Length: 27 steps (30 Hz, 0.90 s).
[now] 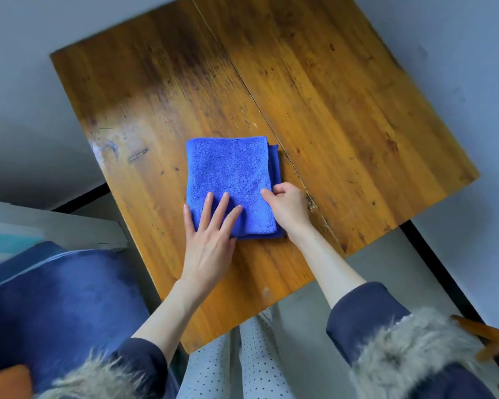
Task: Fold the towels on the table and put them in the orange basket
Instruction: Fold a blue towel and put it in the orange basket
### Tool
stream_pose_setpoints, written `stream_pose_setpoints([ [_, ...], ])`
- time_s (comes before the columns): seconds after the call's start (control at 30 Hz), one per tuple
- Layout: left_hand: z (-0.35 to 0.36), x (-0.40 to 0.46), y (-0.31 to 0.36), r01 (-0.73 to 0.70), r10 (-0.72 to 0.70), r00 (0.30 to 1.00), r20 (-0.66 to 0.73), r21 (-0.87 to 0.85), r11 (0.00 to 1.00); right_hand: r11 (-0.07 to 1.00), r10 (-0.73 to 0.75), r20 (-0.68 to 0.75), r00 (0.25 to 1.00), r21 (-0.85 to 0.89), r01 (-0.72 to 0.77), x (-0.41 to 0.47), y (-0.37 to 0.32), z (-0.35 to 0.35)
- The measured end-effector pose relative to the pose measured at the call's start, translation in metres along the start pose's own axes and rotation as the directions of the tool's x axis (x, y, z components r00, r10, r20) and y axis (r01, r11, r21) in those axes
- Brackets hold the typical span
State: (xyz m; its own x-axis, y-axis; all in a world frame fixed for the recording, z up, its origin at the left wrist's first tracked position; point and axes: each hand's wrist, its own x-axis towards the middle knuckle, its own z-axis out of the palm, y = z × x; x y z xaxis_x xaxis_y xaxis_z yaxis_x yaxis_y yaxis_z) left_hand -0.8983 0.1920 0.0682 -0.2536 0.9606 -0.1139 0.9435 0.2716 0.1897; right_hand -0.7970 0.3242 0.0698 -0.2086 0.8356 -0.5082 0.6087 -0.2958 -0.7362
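A blue towel (231, 174), folded into a small rectangle, lies on the wooden table (343, 105) near its middle. My left hand (211, 240) presses flat on the towel's near left corner with straight, spread fingers. My right hand (287, 205) pinches the towel's right edge between thumb and curled fingers. An orange shape (5, 381) at the bottom left corner may be the basket; only a corner of it shows.
A dark blue cushioned seat (58, 306) stands left of the table. A wooden chair part (490, 338) sticks in at the bottom right. A grey floor surrounds the table, with a black strip along its right side.
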Motion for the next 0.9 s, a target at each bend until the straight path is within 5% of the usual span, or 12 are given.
stream_pose_setpoints([
  [0.17,0.003,0.003,-0.003,-0.017,0.016,0.998,0.056,0.014,1.0,0.997,-0.062,-0.009,0.998,0.033,0.063,-0.004,0.009,-0.005],
  [0.47,0.003,0.003,-0.003,-0.068,0.068,0.997,0.047,-0.006,0.998,0.975,0.126,-0.048,0.991,0.189,-0.114,0.004,0.015,-0.006],
  [0.7,0.006,0.001,0.003,-0.111,0.112,0.988,0.102,-0.019,0.994,0.981,0.154,-0.127,0.98,0.138,-0.136,0.002,0.012,-0.002],
  [0.77,0.008,0.0,0.002,-0.13,0.13,0.979,0.157,-0.014,0.991,0.997,0.066,-0.193,0.979,0.048,-0.058,0.0,0.011,-0.002],
  [0.9,0.004,0.012,-0.006,-0.125,0.131,0.988,0.075,-0.085,0.989,0.863,-0.457,-0.246,0.855,-0.355,0.359,-0.009,0.005,0.004],
])
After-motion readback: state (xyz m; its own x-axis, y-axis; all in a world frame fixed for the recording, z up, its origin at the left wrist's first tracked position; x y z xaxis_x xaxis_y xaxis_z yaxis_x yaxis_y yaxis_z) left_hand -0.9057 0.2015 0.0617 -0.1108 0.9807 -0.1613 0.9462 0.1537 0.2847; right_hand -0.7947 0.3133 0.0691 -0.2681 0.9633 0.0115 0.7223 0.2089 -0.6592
